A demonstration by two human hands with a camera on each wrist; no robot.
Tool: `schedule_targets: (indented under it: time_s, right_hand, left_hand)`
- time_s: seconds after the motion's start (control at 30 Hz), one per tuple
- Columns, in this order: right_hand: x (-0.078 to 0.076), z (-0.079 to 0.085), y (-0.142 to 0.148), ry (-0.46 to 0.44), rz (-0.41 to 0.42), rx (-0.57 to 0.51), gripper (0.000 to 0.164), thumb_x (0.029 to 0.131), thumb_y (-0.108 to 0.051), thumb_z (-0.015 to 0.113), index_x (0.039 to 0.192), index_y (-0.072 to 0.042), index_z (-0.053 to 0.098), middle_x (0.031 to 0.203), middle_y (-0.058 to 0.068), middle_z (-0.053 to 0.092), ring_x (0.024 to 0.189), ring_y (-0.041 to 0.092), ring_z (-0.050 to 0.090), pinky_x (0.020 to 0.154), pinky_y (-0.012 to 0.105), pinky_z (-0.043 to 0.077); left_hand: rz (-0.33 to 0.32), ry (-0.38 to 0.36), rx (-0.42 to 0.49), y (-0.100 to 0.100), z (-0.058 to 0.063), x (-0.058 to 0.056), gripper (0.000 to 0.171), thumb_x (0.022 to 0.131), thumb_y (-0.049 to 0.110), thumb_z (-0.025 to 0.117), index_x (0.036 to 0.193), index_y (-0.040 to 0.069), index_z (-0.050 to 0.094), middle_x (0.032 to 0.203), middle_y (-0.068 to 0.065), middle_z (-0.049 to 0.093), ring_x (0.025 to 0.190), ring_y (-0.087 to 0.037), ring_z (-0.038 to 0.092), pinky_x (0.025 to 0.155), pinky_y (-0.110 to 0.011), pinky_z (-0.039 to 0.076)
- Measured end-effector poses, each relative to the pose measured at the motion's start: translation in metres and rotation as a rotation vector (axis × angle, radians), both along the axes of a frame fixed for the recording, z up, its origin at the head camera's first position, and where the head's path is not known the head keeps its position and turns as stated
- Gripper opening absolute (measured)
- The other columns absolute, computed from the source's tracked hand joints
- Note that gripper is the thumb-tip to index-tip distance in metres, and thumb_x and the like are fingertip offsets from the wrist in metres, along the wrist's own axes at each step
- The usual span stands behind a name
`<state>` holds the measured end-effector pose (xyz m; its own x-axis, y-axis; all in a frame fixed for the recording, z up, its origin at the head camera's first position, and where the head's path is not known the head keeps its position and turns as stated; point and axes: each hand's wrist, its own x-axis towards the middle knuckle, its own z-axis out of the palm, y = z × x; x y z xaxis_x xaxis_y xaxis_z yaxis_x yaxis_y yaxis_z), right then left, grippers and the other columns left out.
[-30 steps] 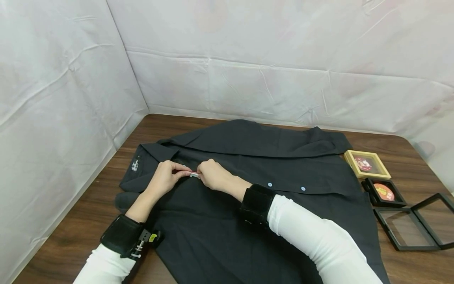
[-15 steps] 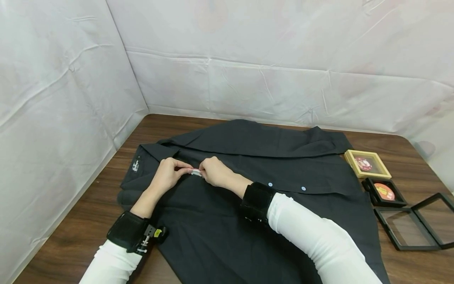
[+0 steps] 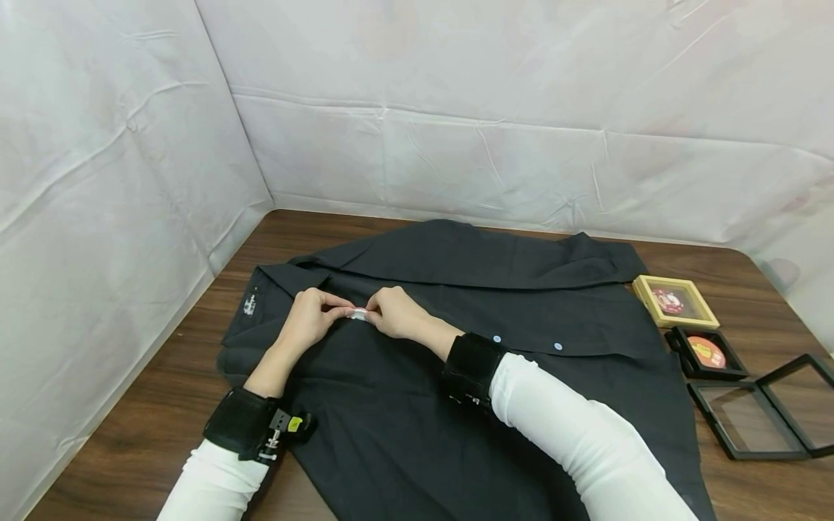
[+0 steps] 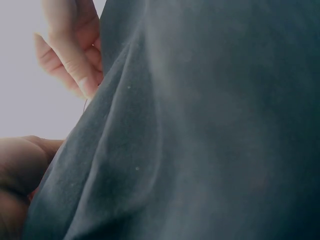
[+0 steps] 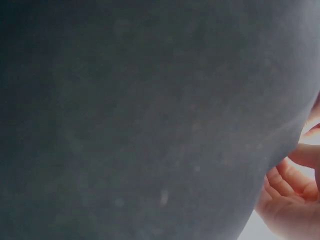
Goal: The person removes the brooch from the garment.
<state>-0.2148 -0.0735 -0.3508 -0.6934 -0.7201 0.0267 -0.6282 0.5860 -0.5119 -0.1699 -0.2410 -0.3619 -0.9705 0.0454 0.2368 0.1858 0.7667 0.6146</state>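
A dark shirt (image 3: 417, 405) lies spread over the table, its collar (image 3: 260, 293) to the left and two pale buttons (image 3: 497, 339) right of my hands. Between my hands is a small white piece with a pink-red edge (image 3: 359, 314), at the shirt's front. My left hand (image 3: 305, 318) pinches its left end between thumb and forefinger. At the other end, the thumb and forefinger of my right hand (image 3: 397, 312) pinch it too. The piece's kind cannot be made out. Shirt cloth (image 4: 200, 120) fills most of the left wrist view, and cloth (image 5: 150, 120) covers the right wrist view.
A yellow-framed box (image 3: 676, 301) with a round picture badge stands at the right. Beside it is a black box (image 3: 705, 353) holding an orange-red round badge, and an unfolded black clear-paned frame (image 3: 749, 455). White cloth walls (image 3: 456, 130) close the back and left.
Both hands have moved slightly rightward with the small piece, and its white side shows more now. My left forearm has shifted right and up. The boxes have stayed in place.
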Motion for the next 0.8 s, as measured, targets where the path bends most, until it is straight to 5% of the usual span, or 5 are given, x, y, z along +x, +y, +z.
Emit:
schedule_targets:
  time_s: [0.23, 0.8]
  right_hand:
    - [-0.0027, -0.0024, -0.0013, -0.128, -0.056, -0.017, 0.018, 0.085, -0.024, 0.063, 0.092, -0.008, 0.069, 0.074, -0.003, 0.063, 0.062, 0.007, 0.054, 0.058, 0.018, 0.043]
    - [-0.0036, -0.0074, -0.0059, -0.129, -0.107, -0.044, 0.014, 0.083, -0.022, 0.066, 0.088, -0.010, 0.069, 0.073, -0.004, 0.063, 0.062, 0.006, 0.054, 0.058, 0.017, 0.043]
  left_hand:
    - [0.003, -0.016, 0.009, -0.0020, -0.0028, -0.0016, 0.013, 0.078, 0.012, 0.069, 0.085, 0.002, 0.073, 0.083, -0.014, 0.068, 0.054, -0.015, 0.053, 0.049, -0.024, 0.038]
    - [0.018, -0.033, 0.019, -0.0021, -0.0036, -0.0014, 0.014, 0.079, 0.013, 0.069, 0.085, 0.002, 0.073, 0.084, -0.014, 0.068, 0.063, -0.020, 0.058, 0.053, -0.027, 0.041]
